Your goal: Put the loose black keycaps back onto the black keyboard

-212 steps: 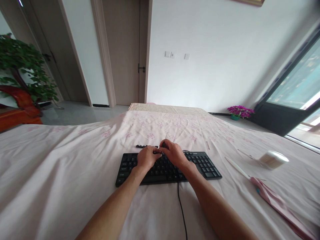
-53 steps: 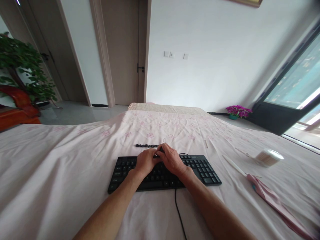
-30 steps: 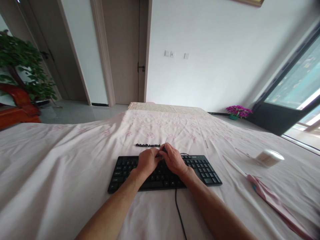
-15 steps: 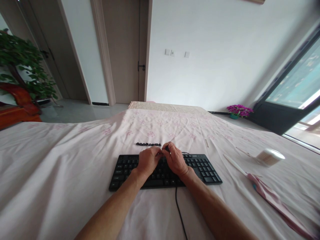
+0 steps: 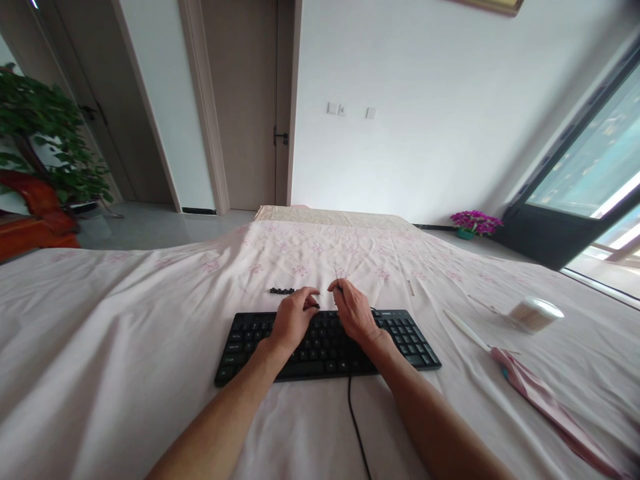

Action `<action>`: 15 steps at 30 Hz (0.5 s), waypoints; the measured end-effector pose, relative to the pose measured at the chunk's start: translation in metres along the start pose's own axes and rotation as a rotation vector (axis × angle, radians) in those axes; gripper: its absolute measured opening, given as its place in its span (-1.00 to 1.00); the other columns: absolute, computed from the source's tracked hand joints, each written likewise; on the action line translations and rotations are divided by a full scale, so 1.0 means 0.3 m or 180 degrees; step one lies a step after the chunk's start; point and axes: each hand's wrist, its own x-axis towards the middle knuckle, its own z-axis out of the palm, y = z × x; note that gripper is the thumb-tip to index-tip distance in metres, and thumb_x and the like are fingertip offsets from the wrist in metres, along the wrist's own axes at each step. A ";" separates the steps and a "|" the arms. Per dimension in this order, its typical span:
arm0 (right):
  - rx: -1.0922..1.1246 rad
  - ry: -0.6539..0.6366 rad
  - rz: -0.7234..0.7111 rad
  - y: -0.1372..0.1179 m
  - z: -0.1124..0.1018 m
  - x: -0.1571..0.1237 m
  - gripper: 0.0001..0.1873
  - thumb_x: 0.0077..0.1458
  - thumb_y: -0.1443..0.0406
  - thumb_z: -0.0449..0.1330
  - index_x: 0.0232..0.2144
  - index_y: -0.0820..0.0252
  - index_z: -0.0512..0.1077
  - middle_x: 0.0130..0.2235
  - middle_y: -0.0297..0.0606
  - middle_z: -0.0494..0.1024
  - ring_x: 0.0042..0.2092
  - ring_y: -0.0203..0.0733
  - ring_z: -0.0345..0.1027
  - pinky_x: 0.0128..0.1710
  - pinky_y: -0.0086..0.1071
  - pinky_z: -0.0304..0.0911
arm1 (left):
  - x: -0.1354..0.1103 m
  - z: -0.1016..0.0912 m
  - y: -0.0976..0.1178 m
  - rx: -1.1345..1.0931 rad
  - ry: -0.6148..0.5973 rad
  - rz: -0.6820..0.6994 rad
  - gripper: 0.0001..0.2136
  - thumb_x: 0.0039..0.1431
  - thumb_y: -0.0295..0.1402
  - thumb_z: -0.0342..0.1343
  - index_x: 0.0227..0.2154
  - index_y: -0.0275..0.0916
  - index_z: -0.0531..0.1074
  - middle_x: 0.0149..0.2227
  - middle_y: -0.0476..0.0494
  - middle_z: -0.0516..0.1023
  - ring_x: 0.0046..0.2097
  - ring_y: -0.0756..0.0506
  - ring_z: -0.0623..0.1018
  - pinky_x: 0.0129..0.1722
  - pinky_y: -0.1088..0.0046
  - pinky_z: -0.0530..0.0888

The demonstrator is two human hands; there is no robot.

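Note:
A black keyboard [image 5: 307, 367] lies flat on the pink flowered cloth. Over its upper middle, my left hand [image 5: 291, 320] pinches a small black keycap [image 5: 315, 306] between thumb and fingers. My right hand [image 5: 354, 312] is a short gap to the right, its fingers curled round a small dark tool [image 5: 340, 289] with thin wire showing above the fingers; most of that tool is hidden. Beyond the keyboard sits a row of loose black keycaps [image 5: 281, 291], partly covered by my left hand.
To the right stand a clear tub of cotton swabs [image 5: 536, 313] and a white-handled brush-like stick [image 5: 466, 329] beside a folded pink cloth [image 5: 545, 397]. Single swabs lie near them. The keyboard's black cable [image 5: 356, 427] runs toward me.
My hands were together over the keyboard and have moved apart. The keycap now shows in my left fingers, which cover the right part of the keycap row. The view has tilted slightly.

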 end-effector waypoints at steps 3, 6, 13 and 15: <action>-0.0133 -0.0512 -0.0064 0.002 0.007 0.009 -0.78 0.26 0.25 -0.04 -0.29 0.12 0.39 -0.27 -0.29 0.48 -0.23 -0.25 0.37 -0.23 -0.44 0.16 | 0.004 0.004 -0.006 -0.0076 0.0069 0.0011 -0.64 -0.02 -0.58 0.14 -0.14 -0.15 0.43 -0.35 0.01 0.53 -0.34 0.01 0.54 -0.23 0.48 0.48; -0.0339 -0.0738 -0.0063 0.001 0.015 0.009 -0.82 0.21 0.20 0.07 -0.32 0.11 0.44 -0.31 -0.30 0.51 -0.26 -0.26 0.38 -0.28 -0.46 0.14 | 0.005 0.006 -0.008 -0.0103 0.0132 -0.0047 -0.64 -0.02 -0.56 0.16 -0.11 -0.18 0.40 -0.33 -0.02 0.53 -0.33 0.00 0.55 -0.22 0.46 0.49; -0.0435 -0.0819 0.0274 0.030 0.001 0.027 -0.87 0.13 0.23 0.15 -0.34 0.08 0.49 -0.32 -0.31 0.57 -0.27 -0.19 0.42 -0.31 -0.42 0.10 | 0.003 -0.005 0.003 0.0272 0.0075 -0.0268 -0.62 0.03 -0.51 0.15 -0.05 -0.15 0.37 -0.26 -0.03 0.52 -0.30 0.01 0.53 -0.19 0.47 0.45; -0.0464 -0.0732 0.0526 0.050 -0.003 0.044 -0.86 0.12 0.23 0.15 -0.33 0.08 0.50 -0.33 -0.31 0.58 -0.29 -0.20 0.42 -0.33 -0.42 0.10 | 0.002 -0.009 0.009 0.0522 0.0063 -0.0422 -0.66 0.06 -0.47 0.15 -0.06 -0.14 0.38 -0.23 -0.03 0.53 -0.30 0.02 0.53 -0.20 0.48 0.43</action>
